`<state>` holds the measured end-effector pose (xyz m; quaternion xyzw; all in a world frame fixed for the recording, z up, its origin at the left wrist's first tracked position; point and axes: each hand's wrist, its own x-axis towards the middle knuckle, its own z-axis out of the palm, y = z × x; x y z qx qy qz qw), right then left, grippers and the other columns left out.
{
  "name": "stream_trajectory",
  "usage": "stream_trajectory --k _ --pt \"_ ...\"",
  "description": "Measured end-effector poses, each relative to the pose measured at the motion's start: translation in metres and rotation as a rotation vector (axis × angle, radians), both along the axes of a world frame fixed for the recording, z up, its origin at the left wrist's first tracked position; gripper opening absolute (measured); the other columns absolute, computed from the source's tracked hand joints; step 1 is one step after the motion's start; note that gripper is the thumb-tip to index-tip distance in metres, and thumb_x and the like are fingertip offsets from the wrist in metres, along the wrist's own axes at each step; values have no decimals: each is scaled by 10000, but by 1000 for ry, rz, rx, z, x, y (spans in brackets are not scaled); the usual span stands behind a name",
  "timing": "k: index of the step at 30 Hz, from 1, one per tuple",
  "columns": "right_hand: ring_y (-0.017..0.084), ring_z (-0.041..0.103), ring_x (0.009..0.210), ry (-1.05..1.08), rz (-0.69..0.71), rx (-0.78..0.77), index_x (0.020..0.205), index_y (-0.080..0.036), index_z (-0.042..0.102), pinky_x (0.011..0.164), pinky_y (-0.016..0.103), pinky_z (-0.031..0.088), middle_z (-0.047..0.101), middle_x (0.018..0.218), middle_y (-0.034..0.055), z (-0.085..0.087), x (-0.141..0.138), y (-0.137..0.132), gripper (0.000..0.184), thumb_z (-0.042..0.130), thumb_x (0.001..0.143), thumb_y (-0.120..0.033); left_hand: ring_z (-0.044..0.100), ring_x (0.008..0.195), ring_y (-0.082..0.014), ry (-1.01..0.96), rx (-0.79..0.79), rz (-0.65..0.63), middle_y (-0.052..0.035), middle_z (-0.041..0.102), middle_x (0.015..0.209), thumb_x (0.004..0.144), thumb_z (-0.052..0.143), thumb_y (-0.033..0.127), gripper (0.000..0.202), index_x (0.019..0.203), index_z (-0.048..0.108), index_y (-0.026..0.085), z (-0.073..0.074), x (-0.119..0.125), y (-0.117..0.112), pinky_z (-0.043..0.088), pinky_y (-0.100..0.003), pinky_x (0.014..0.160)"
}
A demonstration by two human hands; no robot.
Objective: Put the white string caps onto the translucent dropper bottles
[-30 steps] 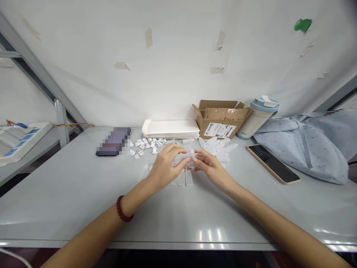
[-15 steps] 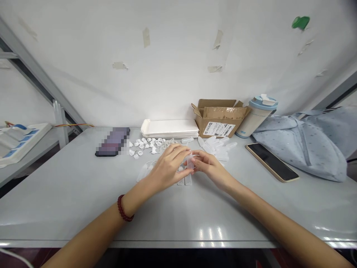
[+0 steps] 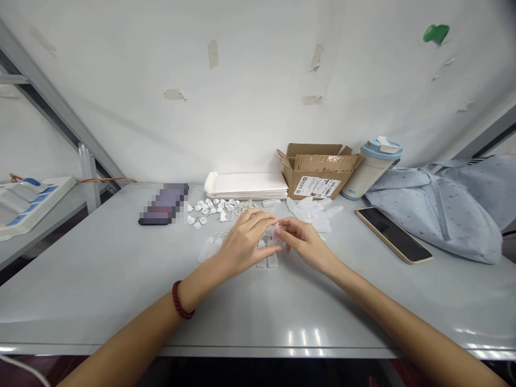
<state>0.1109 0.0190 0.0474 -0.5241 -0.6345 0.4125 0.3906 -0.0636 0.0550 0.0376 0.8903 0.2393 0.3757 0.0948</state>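
A small translucent plastic tube (image 3: 275,235) stands upright between my hands, partly covered by fingers. My left hand (image 3: 244,239) has its fingertips at the tube's top and its thumb near the lower end. From the right, my right hand (image 3: 304,242) pinches the tube between thumb and fingers. Under my hands lie similar translucent pieces (image 3: 272,260) with white caps and cords, and another corded group (image 3: 209,249) rests left of them. Beyond are several loose white caps (image 3: 203,210), tangled white cords (image 3: 239,208) and a pile of translucent tubes (image 3: 312,208).
Along the wall stand a stack of white boxes (image 3: 248,185), an open cardboard box (image 3: 318,177) and a tumbler (image 3: 368,169). A phone (image 3: 395,235) and a light-blue fabric bag (image 3: 435,209) lie at right. Another dark phone (image 3: 165,204) lies left; a power strip (image 3: 34,201) sits farther left.
My right fingers have shifted slightly around the tube, now covering more of it. My left hand stays almost in place; the whole view has moved slightly.
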Motion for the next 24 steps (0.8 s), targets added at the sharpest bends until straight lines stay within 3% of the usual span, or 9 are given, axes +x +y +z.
stream_trajectory --k 6,14,17,24 --pt "116 521 538 -120 -8 2 781 -159 585 517 238 388 576 612 -15 2 6 2 238 487 863 -360 484 1100 -283 11 -109 20 -102 592 1109 751 722 304 462 1148 506 210 -3 2 -5 436 -442 910" --pt "118 487 442 -364 -8 -9 521 -186 477 492 236 340 517 433 -23 3 11 5 333 420 845 -239 508 1058 -290 103 -256 47 -123 529 1106 707 750 312 504 1114 479 190 -3 8 -13 449 -447 888" --pt "116 462 424 -431 23 -30 491 -186 476 479 239 318 494 415 -23 2 11 5 345 427 831 -219 513 1046 -298 164 -297 52 -121 528 1107 699 743 280 495 1110 480 196 -4 8 -15 453 -457 872" --pt "132 504 492 -498 68 -49 521 -176 545 502 248 344 626 538 22 -2 12 7 323 479 824 -267 473 1114 -316 290 -293 -20 -137 547 1114 726 707 249 468 1113 450 188 1 9 -18 441 -460 874"
